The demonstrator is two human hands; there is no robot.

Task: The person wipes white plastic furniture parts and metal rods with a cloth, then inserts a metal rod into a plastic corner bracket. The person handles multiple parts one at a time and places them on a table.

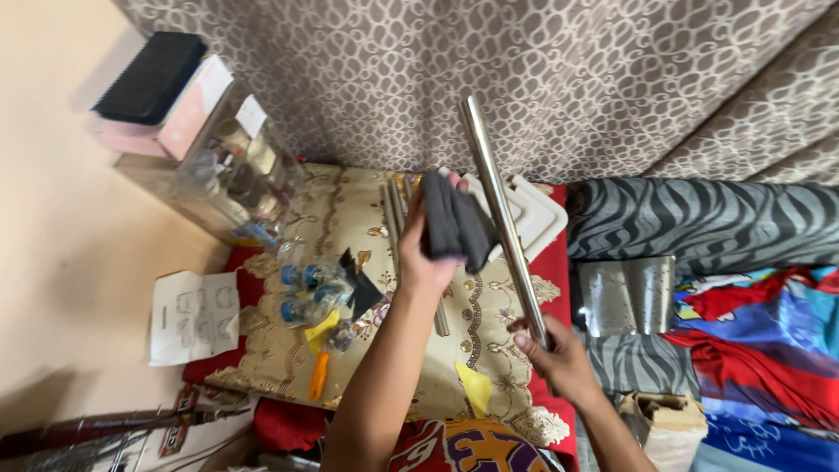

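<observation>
Two hands raised over the embroidered gold cloth [350, 218]. Right hand [559, 354] clamped around the lower end of a polished metal tube [498, 205]; tube runs up and away, tilted left, its top end against the patterned curtain [568, 70]. Left hand [428, 253] closed on a dark grey cloth [453, 223], which sits just beside the tube's mid-length on its left; contact cannot be confirmed. More metal rods [395, 210] lie flat on the gold cloth below. Orange-handled tool [319, 374] lies near the left forearm.
</observation>
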